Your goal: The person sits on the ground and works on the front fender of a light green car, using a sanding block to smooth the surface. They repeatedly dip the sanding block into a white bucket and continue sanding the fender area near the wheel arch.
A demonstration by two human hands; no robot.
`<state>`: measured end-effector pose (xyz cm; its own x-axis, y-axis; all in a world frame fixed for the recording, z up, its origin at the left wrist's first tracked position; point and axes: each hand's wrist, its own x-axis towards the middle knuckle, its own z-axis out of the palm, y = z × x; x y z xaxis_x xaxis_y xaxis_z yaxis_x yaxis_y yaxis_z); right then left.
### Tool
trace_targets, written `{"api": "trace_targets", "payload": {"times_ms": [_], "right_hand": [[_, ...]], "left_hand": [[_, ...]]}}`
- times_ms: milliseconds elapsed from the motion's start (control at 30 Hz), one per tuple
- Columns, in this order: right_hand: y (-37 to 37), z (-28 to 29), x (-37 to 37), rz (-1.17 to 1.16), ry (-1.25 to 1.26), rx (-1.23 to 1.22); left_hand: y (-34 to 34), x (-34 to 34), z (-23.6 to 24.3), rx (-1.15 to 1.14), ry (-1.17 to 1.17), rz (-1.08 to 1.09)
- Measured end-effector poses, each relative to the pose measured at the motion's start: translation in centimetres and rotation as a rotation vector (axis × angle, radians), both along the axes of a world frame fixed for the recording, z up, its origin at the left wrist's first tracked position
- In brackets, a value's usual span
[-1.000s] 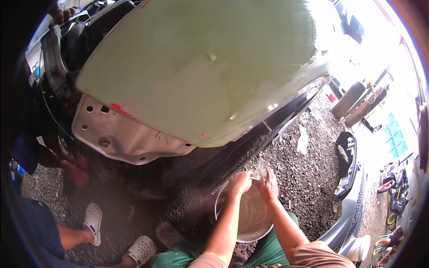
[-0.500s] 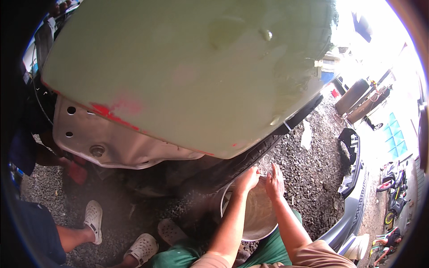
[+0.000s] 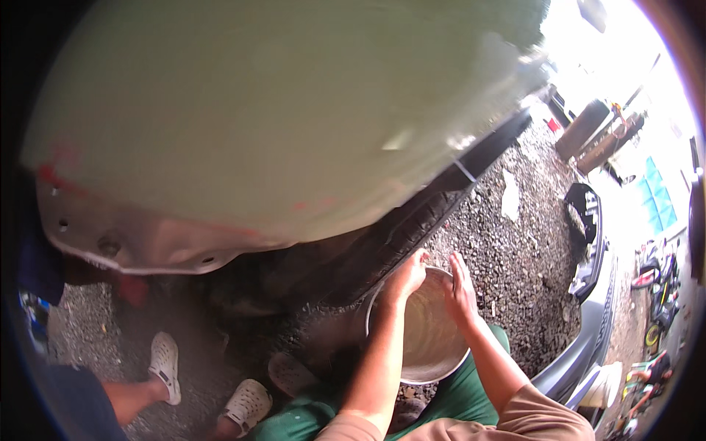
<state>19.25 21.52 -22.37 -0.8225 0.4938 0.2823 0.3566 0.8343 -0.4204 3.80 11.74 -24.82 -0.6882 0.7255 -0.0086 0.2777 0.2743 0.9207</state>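
Between my knees stands a round metal bucket or basin point(image 3: 421, 383) with murky, pale liquid or a dull bottom inside. My left hand point(image 3: 407, 278) is over its far left rim, fingers curled closed; anything in them is hidden. Over the far right side is my right hand point(image 3: 460, 292), fingers straight and together, nothing seen in it. The hands are apart, palms roughly facing. Just beyond them is a vehicle's tyre point(image 3: 415, 229), under a large olive-green body panel point(image 3: 257, 110) with red patches along its lower edge. A bare metal part point(image 3: 154, 237) shows below that panel.
At left a person in dark clothes point(image 3: 70, 397) is close by, one pale clog point(image 3: 165, 367) on the gravel. A grey bumper point(image 3: 588, 327) lies at right. Farther off are gas cylinders point(image 3: 585, 128), a blue panel point(image 3: 657, 195) and a motorcycle point(image 3: 660, 301).
The view has shifted, so the panel sits farther left. My hands have moved slightly apart; the right one has gone down along the bucket's right side. More of the bucket's inside shows.
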Motion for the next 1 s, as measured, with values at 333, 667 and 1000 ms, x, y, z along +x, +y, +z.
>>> {"api": "trace_targets", "payload": {"times_ms": [333, 667, 1000], "right_hand": [[-5.8, -6.4, 0.7, 0.166, -1.066, -0.590], [-7.2, -15.7, 0.7, 0.158, -1.439, -0.423], [-8.2, -13.6, -1.9, 0.261, -1.436, -0.444]], "left_hand": [[0.6, 0.0, 0.2, -0.081, 0.076, -0.194], [0.7, 0.5, 1.2, -0.135, 0.118, -0.182], [0.2, 0.3, 0.8, -0.139, 0.081, -0.117]]}}
